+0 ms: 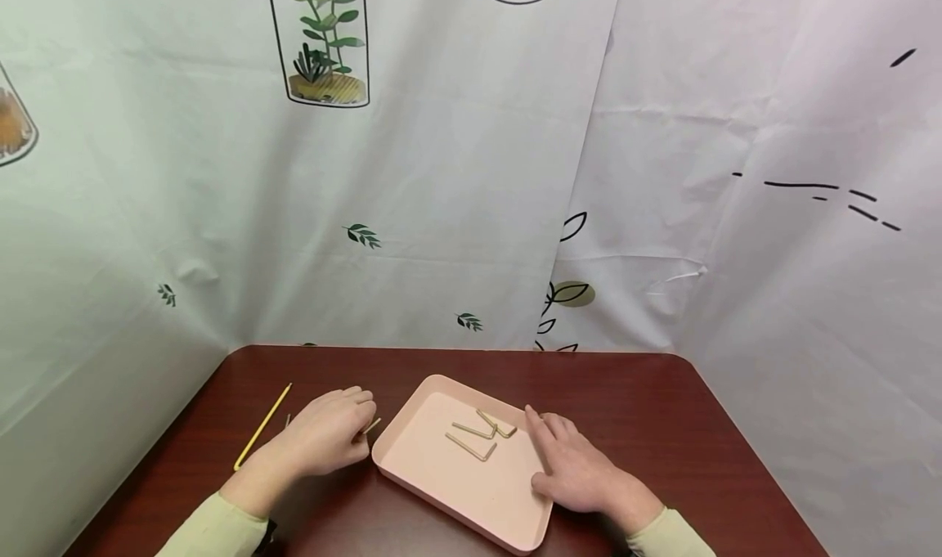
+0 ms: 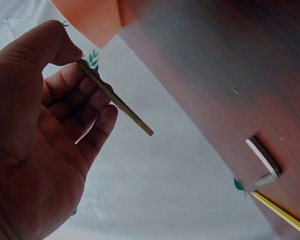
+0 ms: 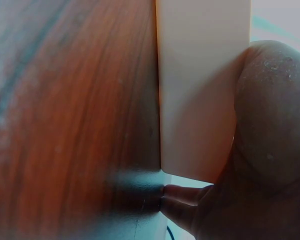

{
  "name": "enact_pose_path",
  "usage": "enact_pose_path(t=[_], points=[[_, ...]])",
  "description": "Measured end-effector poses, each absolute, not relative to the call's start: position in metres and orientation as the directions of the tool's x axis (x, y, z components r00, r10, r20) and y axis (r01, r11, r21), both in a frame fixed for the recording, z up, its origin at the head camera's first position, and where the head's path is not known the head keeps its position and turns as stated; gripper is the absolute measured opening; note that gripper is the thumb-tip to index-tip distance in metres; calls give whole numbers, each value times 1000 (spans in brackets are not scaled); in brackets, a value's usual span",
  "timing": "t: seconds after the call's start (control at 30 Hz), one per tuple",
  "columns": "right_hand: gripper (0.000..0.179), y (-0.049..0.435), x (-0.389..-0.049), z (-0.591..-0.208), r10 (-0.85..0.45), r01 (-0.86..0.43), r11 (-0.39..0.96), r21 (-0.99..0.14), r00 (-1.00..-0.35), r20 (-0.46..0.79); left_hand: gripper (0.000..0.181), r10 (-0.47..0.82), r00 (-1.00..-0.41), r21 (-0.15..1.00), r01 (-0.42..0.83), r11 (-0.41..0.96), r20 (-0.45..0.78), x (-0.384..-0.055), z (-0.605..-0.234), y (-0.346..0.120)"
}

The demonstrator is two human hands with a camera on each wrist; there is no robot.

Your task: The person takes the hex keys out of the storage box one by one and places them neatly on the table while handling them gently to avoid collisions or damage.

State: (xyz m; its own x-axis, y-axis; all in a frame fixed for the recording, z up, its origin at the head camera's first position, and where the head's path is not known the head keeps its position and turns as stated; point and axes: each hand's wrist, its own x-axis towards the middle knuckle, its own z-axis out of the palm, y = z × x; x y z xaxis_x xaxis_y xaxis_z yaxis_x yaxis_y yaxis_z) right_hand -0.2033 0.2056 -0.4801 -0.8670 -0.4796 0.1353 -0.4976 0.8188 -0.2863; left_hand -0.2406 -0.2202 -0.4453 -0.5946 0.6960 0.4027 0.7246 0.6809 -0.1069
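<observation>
My left hand (image 1: 331, 430) pinches a brass-coloured hex key (image 2: 117, 102) between thumb and fingers, just left of the tray. One straight end of the key sticks out from the fingers. A shallow pink tray (image 1: 464, 491) lies at an angle on the table. Inside it are three L-shaped hex keys (image 1: 471, 446), two of them crossing. At the tray's right corner, my right hand (image 1: 581, 467) holds the rim, thumb over the edge and other fingers along the outside.
A long yellow hex key (image 1: 262, 426) lies on the dark red table (image 1: 611, 385) left of my left hand. Beside it is a shorter hex key (image 2: 264, 157), mostly hidden by the hand in the head view. White printed cloth (image 1: 456, 172) hangs behind the table and along its sides.
</observation>
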Motion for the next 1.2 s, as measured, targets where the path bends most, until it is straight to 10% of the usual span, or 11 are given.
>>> enact_pose_path(t=[1.2], points=[[98, 206, -203, -479, -486, -503, 819, -275, -864, 132, 38, 665, -694, -67, 677, 733, 276, -247, -463, -254]])
